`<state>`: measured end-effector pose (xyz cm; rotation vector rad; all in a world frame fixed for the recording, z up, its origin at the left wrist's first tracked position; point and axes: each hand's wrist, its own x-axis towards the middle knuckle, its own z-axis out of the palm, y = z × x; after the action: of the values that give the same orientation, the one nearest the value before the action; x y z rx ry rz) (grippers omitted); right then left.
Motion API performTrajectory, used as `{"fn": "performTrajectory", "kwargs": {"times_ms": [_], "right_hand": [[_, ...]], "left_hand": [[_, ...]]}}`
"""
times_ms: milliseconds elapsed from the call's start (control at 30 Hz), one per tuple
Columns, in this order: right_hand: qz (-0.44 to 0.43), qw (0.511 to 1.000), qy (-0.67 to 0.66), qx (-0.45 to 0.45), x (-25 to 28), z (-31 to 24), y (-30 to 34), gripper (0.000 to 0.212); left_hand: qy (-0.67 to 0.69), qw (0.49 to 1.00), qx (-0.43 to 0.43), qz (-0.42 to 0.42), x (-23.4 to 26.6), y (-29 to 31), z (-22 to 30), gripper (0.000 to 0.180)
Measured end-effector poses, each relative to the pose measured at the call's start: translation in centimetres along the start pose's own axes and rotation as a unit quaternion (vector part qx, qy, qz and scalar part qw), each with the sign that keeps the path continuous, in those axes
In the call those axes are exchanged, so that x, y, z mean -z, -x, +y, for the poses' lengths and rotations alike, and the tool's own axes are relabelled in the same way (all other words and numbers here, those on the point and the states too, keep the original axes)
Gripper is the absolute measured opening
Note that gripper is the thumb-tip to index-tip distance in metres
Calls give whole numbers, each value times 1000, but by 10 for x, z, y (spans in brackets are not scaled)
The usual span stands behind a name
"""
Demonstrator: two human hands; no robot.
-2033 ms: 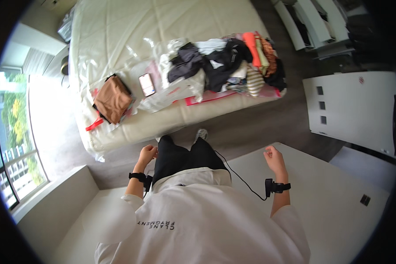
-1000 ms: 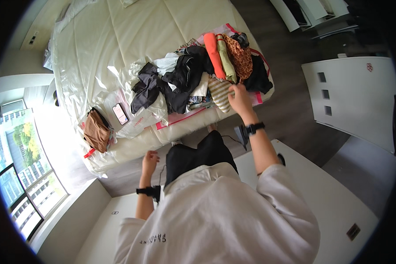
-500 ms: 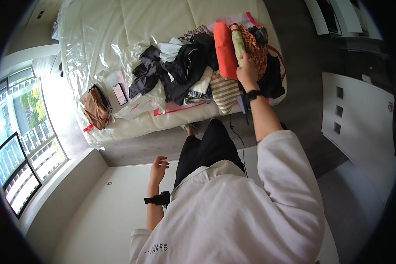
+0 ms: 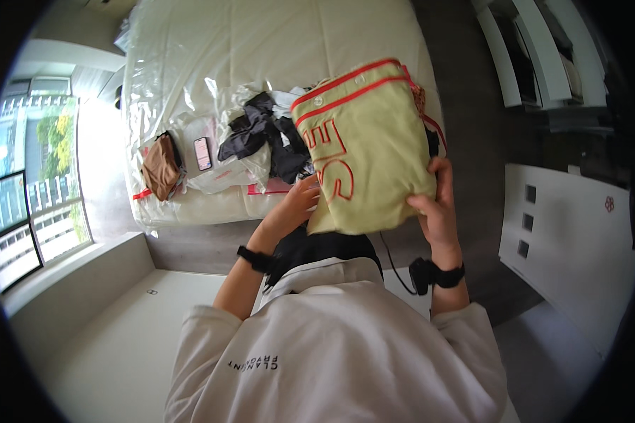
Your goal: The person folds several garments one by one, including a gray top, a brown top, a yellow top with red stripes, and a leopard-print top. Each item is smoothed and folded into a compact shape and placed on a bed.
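A pale green folded cloth [image 4: 377, 151] with red trim, red outlined lettering and small round snaps is held up over the bed's near edge. My right hand [image 4: 436, 204] grips its lower right edge, thumb on the front face and fingers round the side. At its lower left edge is my left hand [image 4: 294, 206], fingers bent against the fabric; their tips are partly hidden. Behind the cloth lies a heap of dark and white clothes [image 4: 286, 144], much of it covered from sight.
The bed [image 4: 289, 42] is wrapped in clear plastic. To the left lie a phone [image 4: 202, 154] and a brown folded garment [image 4: 161, 167]. A white cabinet [image 4: 564, 233] stands on the right; a black cable [image 4: 395, 264] hangs near my right wrist.
The pale green cloth, a narrow roll in my right hand before, now lies broad and flat-faced, lifted nearer to me. My left hand has risen from my side to its left edge.
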<state>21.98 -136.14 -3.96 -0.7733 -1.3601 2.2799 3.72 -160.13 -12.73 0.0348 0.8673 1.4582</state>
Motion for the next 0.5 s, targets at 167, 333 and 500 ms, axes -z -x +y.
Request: {"fn": "performTrajectory", "kwargs": {"times_ms": [167,333,500], "right_hand": [[-44,991,-38,-119,9,36,21,45],[-106,911,399,10,-19,62,36,57],[-114,976,-93,-161,-94,52,54,57]], "left_hand": [[91,990,-101,29,-51,-6,37,46],[-170,970,-156,78,-70,27,33,69],[-268,939,-214,-29,-91,61,31,52]]}}
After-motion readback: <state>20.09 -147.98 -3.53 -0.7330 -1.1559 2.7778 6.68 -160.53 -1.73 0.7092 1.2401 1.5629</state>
